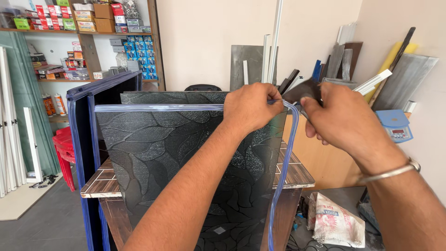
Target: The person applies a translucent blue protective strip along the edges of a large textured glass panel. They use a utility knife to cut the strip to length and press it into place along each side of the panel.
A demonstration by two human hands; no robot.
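— Stood upright on edge on the striped wooden table [104, 183], that dark leaf-patterned glass panel [162, 148], with a clear bluish edging strip [158, 107] run along its top edge.

— And past the corner?

— Bent over the upper right corner, then hung down the right side in a long loop toward the floor. Long axis flat along the top, near-vertical below the bend.

— Which way from the hands?

— Right under them, at that top right corner. Left hand [251, 108] closed over the top edge, clamped on panel and strip together, just at the bend. Right hand [341, 118] just beside it, off the corner, fingers curled round something dark and flat; couldn't tell exactly what. Hands close but not touching. Left nearer the glass, right nearer the loose run.

— Looked how, the panel?

— Glossy black, embossed leaves, some sparkly and some smooth. Strip see-through, ribbed, faintly blue.

— Anything around?

— More dark panels edged in blue [83, 153] leaning to the left, red plastic stool [65, 148] behind, shelves of boxes [93, 28], offcuts against the far wall [344, 60], printed sack [334, 223] on the floor.
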